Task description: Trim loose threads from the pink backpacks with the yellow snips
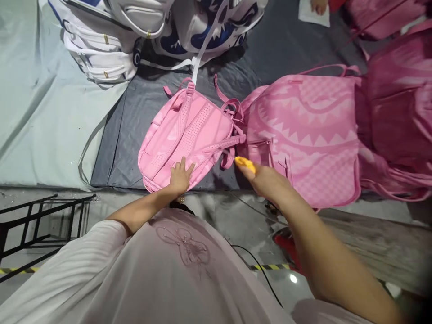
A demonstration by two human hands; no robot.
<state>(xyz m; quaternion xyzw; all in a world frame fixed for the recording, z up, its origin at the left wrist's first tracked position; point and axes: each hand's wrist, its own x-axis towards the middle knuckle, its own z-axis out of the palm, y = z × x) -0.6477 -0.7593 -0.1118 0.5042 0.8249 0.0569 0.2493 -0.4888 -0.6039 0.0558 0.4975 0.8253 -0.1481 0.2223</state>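
A small pink backpack (199,121) lies on the grey-covered table with its back panel and shoulder straps facing up. My left hand (180,177) rests on its near end, fingers spread and holding nothing. My right hand (265,177) is closed round a yellow-handled tool (245,164) just right of the backpack, close to the loose strap ends. The tool's thin tip is blurred, so its kind is unclear. Right of my hand lies a larger pink backpack (313,126) with a pale jagged-tooth pattern.
White and blue backpacks (97,45) are piled at the back, and a white strap (205,45) reaches down from them. More pink bags (398,103) crowd the right. Another person's hand (319,6) shows at the top. A black metal rack (43,220) stands below left.
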